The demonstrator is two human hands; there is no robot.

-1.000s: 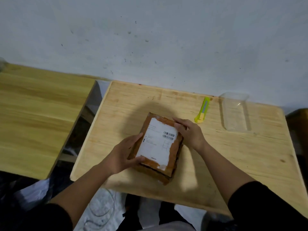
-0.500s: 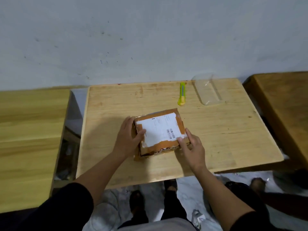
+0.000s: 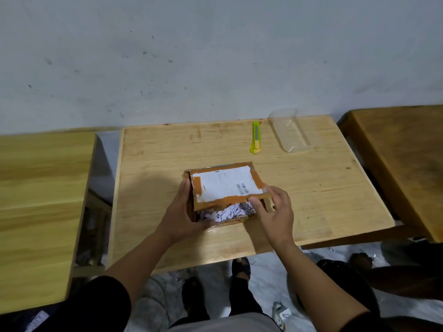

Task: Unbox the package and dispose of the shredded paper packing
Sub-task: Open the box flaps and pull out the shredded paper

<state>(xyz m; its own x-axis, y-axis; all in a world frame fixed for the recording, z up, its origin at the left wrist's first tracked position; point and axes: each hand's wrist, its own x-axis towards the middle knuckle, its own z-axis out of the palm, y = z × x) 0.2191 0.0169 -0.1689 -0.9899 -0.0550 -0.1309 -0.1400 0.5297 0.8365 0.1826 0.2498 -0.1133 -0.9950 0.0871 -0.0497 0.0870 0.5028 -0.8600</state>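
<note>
head camera looks down, near the table (image 3: 311, 188).

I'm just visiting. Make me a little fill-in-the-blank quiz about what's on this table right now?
1. The right hand lifts the near edge of the cardboard box's ____.
2. Inside the gap shows shredded ____.
3. The left hand steadies the box's ____ side.
4. The utility knife beyond the box is ____ in colour.

Missing words: flap; paper; left; green

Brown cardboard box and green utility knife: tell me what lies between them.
Only bare wooden tabletop lies between the brown cardboard box and the green utility knife, seen in the head view.
</note>
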